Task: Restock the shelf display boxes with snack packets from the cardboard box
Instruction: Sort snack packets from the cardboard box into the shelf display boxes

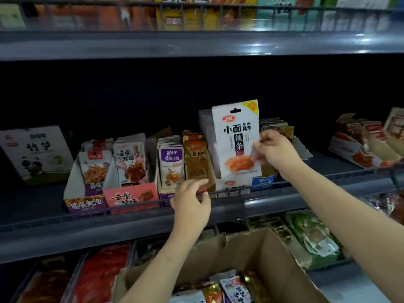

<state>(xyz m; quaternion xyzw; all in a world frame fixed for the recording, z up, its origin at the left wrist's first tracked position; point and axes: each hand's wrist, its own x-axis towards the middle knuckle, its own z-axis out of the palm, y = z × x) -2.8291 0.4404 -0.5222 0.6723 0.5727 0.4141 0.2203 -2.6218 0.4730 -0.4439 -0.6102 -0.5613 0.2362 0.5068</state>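
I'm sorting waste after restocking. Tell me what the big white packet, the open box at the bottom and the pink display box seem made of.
White packet: likely plastic film, fairly matte; thin, with a punched hang hole and sealed edges.
Open box: brown cardboard, dull and unprinted, with stiff folded flaps.
Pink display box: apparently printed paperboard; its thin cut walls show a pale edge.

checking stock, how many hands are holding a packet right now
1. The right hand pinches the tall white packet by its right edge. The left hand sits at the shelf's wire rail; any packet there is hidden.
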